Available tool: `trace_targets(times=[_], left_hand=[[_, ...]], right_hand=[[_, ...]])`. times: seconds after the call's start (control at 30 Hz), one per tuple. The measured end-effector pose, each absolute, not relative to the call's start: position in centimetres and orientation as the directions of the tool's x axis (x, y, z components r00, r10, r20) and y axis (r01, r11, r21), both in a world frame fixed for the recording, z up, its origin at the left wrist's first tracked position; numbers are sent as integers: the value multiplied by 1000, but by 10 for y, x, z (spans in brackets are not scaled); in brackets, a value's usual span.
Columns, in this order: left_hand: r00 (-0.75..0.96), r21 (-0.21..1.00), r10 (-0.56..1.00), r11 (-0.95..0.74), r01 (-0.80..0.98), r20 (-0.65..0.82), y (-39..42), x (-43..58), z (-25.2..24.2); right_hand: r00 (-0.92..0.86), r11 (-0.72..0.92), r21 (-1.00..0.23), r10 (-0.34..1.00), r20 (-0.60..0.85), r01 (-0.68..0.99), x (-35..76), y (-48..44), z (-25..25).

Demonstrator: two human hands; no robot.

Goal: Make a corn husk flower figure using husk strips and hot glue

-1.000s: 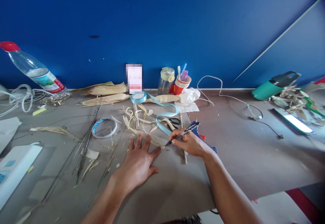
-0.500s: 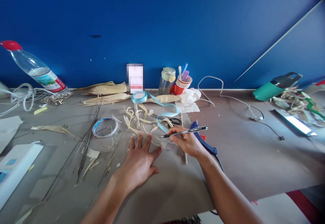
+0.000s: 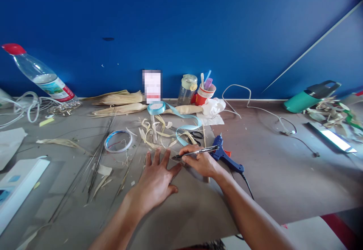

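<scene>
My left hand [image 3: 157, 176] lies flat with fingers spread, pressing on the table and the edge of a pale, thin sheet, mostly hidden under the fingers. A black pen [image 3: 202, 150] is pinched in my right hand [image 3: 201, 163], its tip down by the sheet near my left fingertips. Just beyond the hands are curled strips of dried husk [image 3: 147, 138], a loose light-blue ribbon [image 3: 181, 129] and its roll [image 3: 156, 108]. Black-handled scissors [image 3: 197, 134] lie partly covered behind my right hand. A blue glue gun [image 3: 227, 157] rests to the right of that hand.
Thin dark wires [image 3: 98, 166] and a tape roll [image 3: 118, 141] lie on the left. At the back stand a water bottle [image 3: 42, 74], dried husks [image 3: 119, 104], a clear jar [image 3: 187, 89] and a red paper cup [image 3: 204, 93]. A phone [image 3: 331, 136] and green bottle [image 3: 300, 100] are right.
My right hand has moved slightly left and down, bringing the pen tip down beside my left fingers. More of the glue gun shows. My left hand stays in place.
</scene>
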State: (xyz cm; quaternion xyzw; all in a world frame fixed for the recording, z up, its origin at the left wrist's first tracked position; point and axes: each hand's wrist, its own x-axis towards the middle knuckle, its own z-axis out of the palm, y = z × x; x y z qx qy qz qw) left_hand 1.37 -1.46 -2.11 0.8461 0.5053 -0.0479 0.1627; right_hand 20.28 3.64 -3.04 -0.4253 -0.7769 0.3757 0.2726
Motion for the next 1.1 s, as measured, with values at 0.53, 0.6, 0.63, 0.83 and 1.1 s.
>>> trace_targets(times=[0.53,0.6,0.63,0.83,1.1], left_hand=[[485,222,840,-439,871,-243,-15,13,-24],[486,231,839,-436,870,-246,-14,13,-22],[485,233,839,-434,870,-248,-14,13,-21],[478,232,841,-427,874,-253,-15,14,-20],[481,220,843,-435,873,-242,-15,14,-21]], right_hand=[[-488,344,-816,868,88,464,206,37,-32],[-491,345,-814,867,87,466,206,37,-31],[-491,347,-813,867,89,467,207,37,-31],[-478,342,-818,873,95,463,205,37,-30],[-502,373,-803,858,108,465,204,38,-34]])
